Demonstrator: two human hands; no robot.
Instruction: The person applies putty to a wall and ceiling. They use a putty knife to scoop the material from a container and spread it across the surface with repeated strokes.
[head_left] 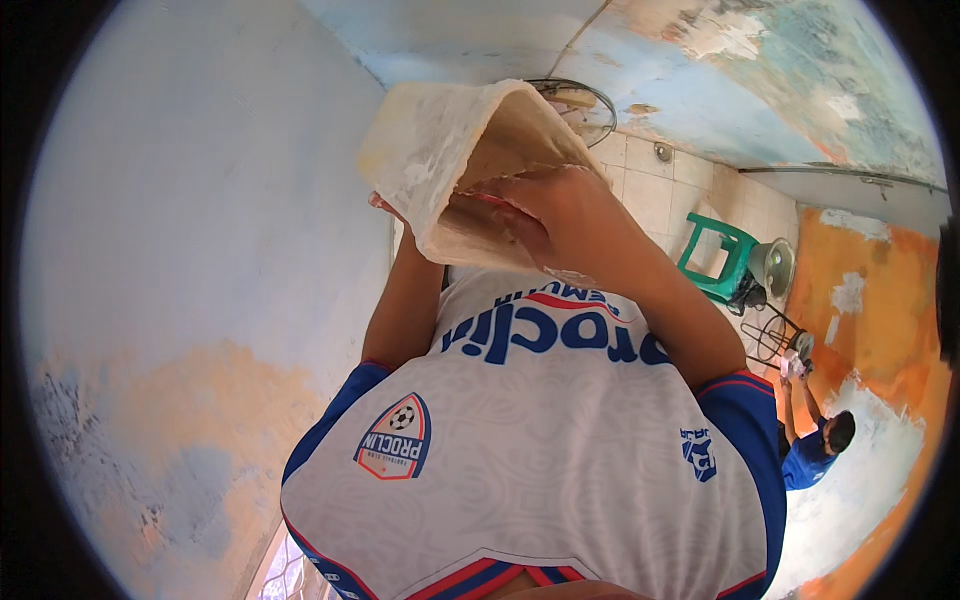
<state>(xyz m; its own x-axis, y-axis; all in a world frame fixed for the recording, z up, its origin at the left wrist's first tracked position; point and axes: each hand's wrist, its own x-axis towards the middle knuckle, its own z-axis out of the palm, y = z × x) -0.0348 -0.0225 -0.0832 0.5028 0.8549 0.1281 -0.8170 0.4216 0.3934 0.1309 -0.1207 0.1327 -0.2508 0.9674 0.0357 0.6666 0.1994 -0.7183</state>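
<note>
A square off-white tub (410, 160), smeared with pale dried paste, is tilted in front of my chest with its mouth toward the right. My left hand (380, 204) grips it from the left side; only some fingertips show past its wall. My right hand (545, 205) reaches inside the tub, its fingers curled. A thin red edge shows beside those fingers, but what they hold is mostly hidden by the hand and the tub wall. White smears mark my right wrist.
A pale patchy wall (200, 250) rises close on my left. To the right on the tiled floor (645, 190) stand a green plastic stool (735, 255) and a round metal bowl-like object (773, 268). A person in blue (810, 465) works by the orange, patched wall (875, 300).
</note>
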